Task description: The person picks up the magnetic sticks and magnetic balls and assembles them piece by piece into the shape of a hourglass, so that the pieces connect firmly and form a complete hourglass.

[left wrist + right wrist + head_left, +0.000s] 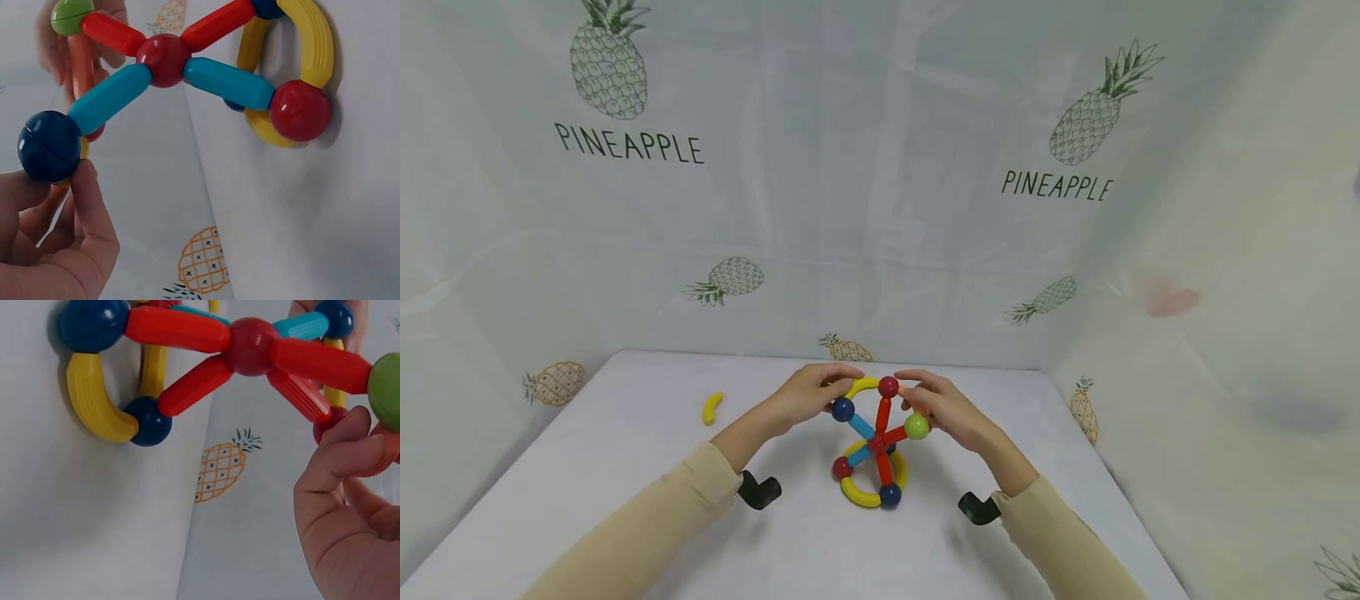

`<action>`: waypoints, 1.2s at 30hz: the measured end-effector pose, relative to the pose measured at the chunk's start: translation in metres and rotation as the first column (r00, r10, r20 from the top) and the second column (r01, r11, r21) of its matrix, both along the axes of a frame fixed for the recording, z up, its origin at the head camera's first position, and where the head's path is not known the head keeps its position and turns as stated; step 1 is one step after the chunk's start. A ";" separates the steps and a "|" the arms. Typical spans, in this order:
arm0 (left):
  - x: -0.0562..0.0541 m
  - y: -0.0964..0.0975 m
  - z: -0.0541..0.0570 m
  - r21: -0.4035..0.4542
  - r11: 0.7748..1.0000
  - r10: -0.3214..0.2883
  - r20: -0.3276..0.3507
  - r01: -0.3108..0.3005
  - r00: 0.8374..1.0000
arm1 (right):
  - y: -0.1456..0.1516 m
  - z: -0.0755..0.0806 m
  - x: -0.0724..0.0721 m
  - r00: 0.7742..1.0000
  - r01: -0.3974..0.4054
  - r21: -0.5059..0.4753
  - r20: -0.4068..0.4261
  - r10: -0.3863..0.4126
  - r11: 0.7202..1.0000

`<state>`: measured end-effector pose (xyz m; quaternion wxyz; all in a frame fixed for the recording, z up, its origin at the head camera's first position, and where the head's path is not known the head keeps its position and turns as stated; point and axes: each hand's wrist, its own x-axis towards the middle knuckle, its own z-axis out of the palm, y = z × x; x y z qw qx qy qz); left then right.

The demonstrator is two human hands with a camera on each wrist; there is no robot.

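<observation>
A building toy of coloured balls and rods stands on the table, its central red ball [877, 444] joining straight red and blue rods. My left hand [816, 392] pinches the yellow curved rod [862, 385] at its end by the upper dark blue ball [50, 147]. That rod runs across to the top red ball [888, 387]. On the other side, my right hand [942, 410] pinches an orange-red curved rod [82, 69] close beside the green ball [917, 427]. Below, yellow curved rods [861, 497] and balls form a ring on the tabletop.
One loose yellow curved rod [712, 408] lies to the left on the white table [625, 467]. A pale curtain printed with pineapples [865, 208] hangs behind the table's back edge and along its sides. Each wrist carries a small black camera [760, 490].
</observation>
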<state>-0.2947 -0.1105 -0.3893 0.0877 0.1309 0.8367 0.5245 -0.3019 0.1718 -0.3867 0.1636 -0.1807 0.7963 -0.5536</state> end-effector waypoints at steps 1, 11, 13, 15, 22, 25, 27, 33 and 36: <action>-0.001 0.000 -0.001 0.002 1.000 -0.004 -0.002 0.004 1.000 | -0.001 0.000 -0.002 1.000 0.001 0.012 -0.009 -0.001 1.000; -0.005 0.000 0.000 0.017 1.000 -0.017 -0.013 0.017 1.000 | -0.007 0.003 -0.018 0.996 -0.033 0.128 -0.078 0.043 0.991; -0.005 0.000 0.000 0.012 1.000 -0.013 -0.019 0.013 1.000 | -0.008 0.002 -0.019 0.996 -0.029 0.129 -0.078 0.039 0.991; -0.005 0.000 0.001 0.003 1.000 -0.008 -0.028 0.008 1.000 | -0.008 0.002 -0.020 0.997 -0.023 0.126 -0.075 0.032 0.992; -0.005 0.002 0.002 -0.003 1.000 -0.012 -0.044 0.012 0.999 | -0.009 0.002 -0.021 0.998 -0.044 0.099 -0.049 0.049 0.994; -0.006 0.003 0.002 -0.004 1.000 -0.018 -0.049 0.018 0.999 | -0.008 0.001 -0.023 0.995 -0.072 0.097 -0.064 0.078 0.993; -0.006 0.003 0.002 -0.004 1.000 -0.015 -0.049 0.015 0.999 | -0.007 0.001 -0.025 0.992 -0.087 0.110 -0.087 0.096 0.990; -0.008 0.004 0.001 0.001 1.000 -0.004 -0.039 0.004 0.999 | -0.005 -0.004 -0.030 0.983 -0.112 0.154 -0.127 0.132 0.982; -0.008 0.004 0.000 0.001 1.000 0.000 -0.042 0.000 0.999 | -0.007 -0.003 -0.029 0.982 -0.128 0.146 -0.118 0.146 0.981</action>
